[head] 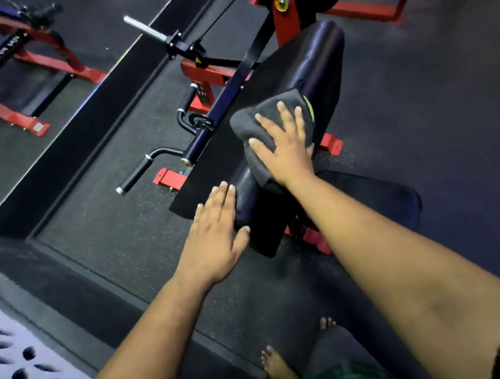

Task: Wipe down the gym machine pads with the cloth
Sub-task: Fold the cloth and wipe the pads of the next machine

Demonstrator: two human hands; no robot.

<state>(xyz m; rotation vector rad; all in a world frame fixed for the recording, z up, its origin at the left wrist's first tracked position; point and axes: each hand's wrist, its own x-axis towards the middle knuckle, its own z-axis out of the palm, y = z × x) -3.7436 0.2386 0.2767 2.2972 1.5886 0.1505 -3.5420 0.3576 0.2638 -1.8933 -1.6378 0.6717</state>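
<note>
— Fingers of the person's right hand lie straight and spread on a dark grey cloth, pressing it flat against the long black pad of a red-framed gym machine. Nothing is pinched; the palm does the holding.

— And the other hand?

— The left hand rests open at the pad's near end, fingers straight and together, steadying it. It holds nothing.

— How would that cloth behave under the hand?

— By the look of its folds it is soft and light, bunched under the palm with one edge draping off the pad's side and a yellow-green trim showing at its far corner. Such a cloth will likely slide with flat pressure, yet could ride up or slip off the rounded edge if pressed too lightly.

— Where should it be taken hold of?

— Probably at the bunched middle, where the palm already sits; grabbing a loose corner would leave most of it trailing.

— And the pad itself?

— Glossy and firm-looking, sloping away toward the machine's red upright, with a black bar and handles just beside it on the left. Its slick cover should wipe easily. A second dark pad sits below, near the person's right forearm, apparently yet to be reached.
</note>
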